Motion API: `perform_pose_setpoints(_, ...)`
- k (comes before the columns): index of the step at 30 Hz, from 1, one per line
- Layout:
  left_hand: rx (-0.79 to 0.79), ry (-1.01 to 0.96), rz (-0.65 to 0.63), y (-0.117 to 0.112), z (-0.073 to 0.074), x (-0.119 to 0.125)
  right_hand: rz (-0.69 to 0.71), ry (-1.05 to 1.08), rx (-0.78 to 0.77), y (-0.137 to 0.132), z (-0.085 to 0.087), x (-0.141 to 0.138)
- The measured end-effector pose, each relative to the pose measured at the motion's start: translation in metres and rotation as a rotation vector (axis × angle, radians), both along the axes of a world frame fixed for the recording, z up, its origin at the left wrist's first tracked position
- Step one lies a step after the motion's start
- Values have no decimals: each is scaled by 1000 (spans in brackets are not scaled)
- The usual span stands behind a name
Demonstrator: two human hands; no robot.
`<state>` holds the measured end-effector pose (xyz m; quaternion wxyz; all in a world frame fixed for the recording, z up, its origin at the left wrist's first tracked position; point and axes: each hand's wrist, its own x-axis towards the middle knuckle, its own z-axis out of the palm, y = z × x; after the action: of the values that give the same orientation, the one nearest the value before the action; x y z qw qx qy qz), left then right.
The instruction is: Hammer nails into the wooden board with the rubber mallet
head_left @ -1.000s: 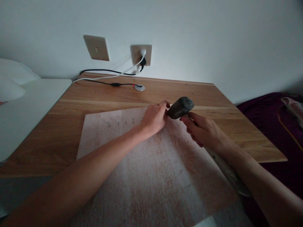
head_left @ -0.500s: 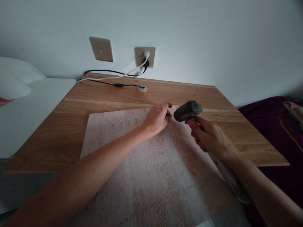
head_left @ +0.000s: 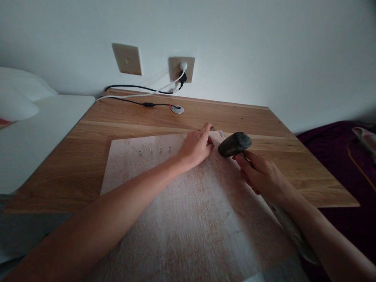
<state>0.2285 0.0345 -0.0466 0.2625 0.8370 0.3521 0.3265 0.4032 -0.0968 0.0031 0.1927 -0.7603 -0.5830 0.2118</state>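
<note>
A pale, reddish-streaked board [head_left: 188, 211] lies on a wooden table [head_left: 88, 149]. Near the board's far edge stands a row of several small nails [head_left: 160, 149]. My left hand [head_left: 195, 147] rests at the right end of that row, fingers pinched together on something too small to make out. My right hand [head_left: 261, 174] is closed round the handle of a hammer, just below its dark head [head_left: 235, 143]. The head hovers just right of my left fingertips. The worn handle [head_left: 293, 231] runs back under my right forearm.
A beige wall plate [head_left: 127, 59] and a socket [head_left: 181, 69] with white and black plugs sit on the wall. Cables [head_left: 141, 94] trail over the table's far edge to a round metal grommet [head_left: 177, 109]. White bedding [head_left: 35, 125] lies left, dark purple fabric [head_left: 337, 149] right.
The hammer head swung away to the right of my left fingers, then dropped lower. My left hand stayed at the end of the nail row.
</note>
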Motion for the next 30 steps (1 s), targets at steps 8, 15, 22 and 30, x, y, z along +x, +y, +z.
perform_pose_setpoints(8, 32, 15, -51, 2, -4, -1, -15, 65, 62, 16, 14, -10)
perform_pose_setpoints(15, 22, 55, -47, 2, -3, 0, -2, 22, 47, 7, 9, -10)
perform_pose_setpoints(22, 9, 79, -34, 0, -1, 1, 11, -7, 18, -3, 1, -2)
perform_pose_setpoints(30, 58, 46, -72, -1, 0, -3, 11, 18, 103, 17, 17, -10)
